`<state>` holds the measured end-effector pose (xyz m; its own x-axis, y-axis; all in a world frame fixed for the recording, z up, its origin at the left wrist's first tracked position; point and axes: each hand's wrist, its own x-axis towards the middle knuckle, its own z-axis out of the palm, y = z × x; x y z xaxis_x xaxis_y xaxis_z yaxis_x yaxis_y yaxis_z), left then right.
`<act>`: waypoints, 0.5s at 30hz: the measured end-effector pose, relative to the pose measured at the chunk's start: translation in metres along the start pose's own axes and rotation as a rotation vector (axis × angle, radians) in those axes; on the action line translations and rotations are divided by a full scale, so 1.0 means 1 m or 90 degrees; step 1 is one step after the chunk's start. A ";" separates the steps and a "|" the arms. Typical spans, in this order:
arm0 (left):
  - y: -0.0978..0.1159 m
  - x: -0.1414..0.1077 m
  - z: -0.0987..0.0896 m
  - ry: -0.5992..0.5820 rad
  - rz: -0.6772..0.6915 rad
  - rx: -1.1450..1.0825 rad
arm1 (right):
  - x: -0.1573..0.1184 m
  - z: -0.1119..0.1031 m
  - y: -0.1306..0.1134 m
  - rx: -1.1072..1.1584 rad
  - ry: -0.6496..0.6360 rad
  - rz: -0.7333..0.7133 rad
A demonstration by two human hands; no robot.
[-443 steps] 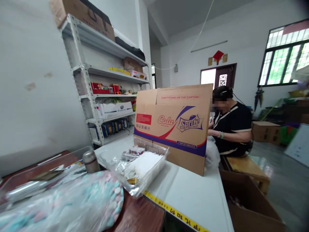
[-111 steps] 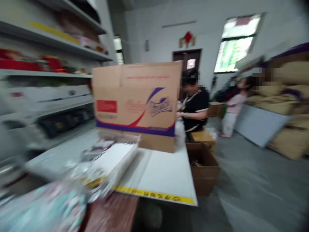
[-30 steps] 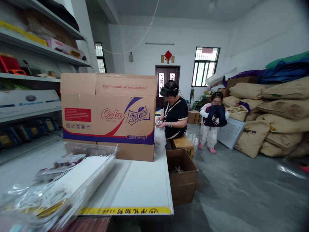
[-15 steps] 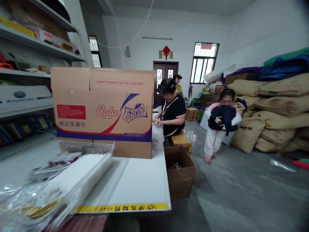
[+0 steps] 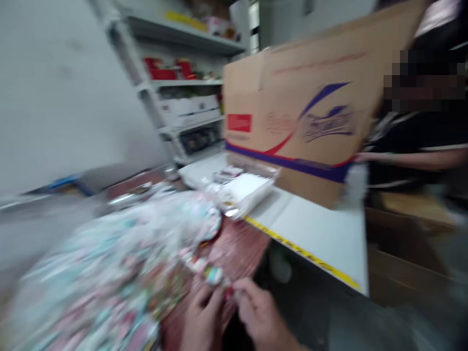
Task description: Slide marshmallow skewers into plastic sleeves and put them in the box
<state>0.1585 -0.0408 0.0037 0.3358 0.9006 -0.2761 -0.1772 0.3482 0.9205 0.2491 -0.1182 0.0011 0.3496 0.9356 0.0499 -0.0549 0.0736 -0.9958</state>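
Note:
Both hands show low in the blurred view, close together over the edge of a reddish table [image 5: 237,243]. Pinched in my left hand [image 5: 204,312] is a small wrapped candy [image 5: 212,275] with white, blue and green on it. My right hand [image 5: 258,309] is closed at the candy's lower right end, by a small red bit, its fingertips nearly touching my left hand; what it grips is too blurred to make out. A large pile of pastel wrapped candies [image 5: 109,263] lies to the left of my hands.
A big printed carton [image 5: 292,107] and a plastic bag of white sticks [image 5: 244,187] rest on a white table [image 5: 310,219]. Behind are shelves [image 5: 190,83]. At the right sits a person [image 5: 413,141], near an open cardboard box [image 5: 402,263].
The view has swung left and down, bringing both hands, the candy pile and the reddish table into sight. The carton now appears further right, and the standing child has left the view.

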 end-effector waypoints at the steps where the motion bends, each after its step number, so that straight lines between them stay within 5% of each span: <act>1: -0.003 -0.002 -0.011 0.019 -0.021 -0.018 | 0.000 0.005 0.008 0.129 -0.026 0.065; 5: -0.013 -0.004 -0.039 -0.042 -0.095 -0.218 | 0.000 0.018 0.023 0.460 -0.247 0.321; 8: -0.014 -0.010 -0.050 0.012 -0.056 -0.232 | 0.002 0.026 0.024 0.505 -0.310 0.404; 11: -0.015 -0.016 -0.061 0.079 -0.017 -0.222 | 0.009 0.038 0.029 0.322 -0.280 0.342; 15: -0.018 -0.018 -0.080 0.184 0.030 -0.172 | 0.015 0.057 0.046 -0.034 -0.216 0.098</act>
<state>0.0820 -0.0432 -0.0300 0.0542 0.9401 -0.3366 -0.4358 0.3256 0.8391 0.1985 -0.0816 -0.0396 0.0115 0.9962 -0.0864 -0.0299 -0.0861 -0.9958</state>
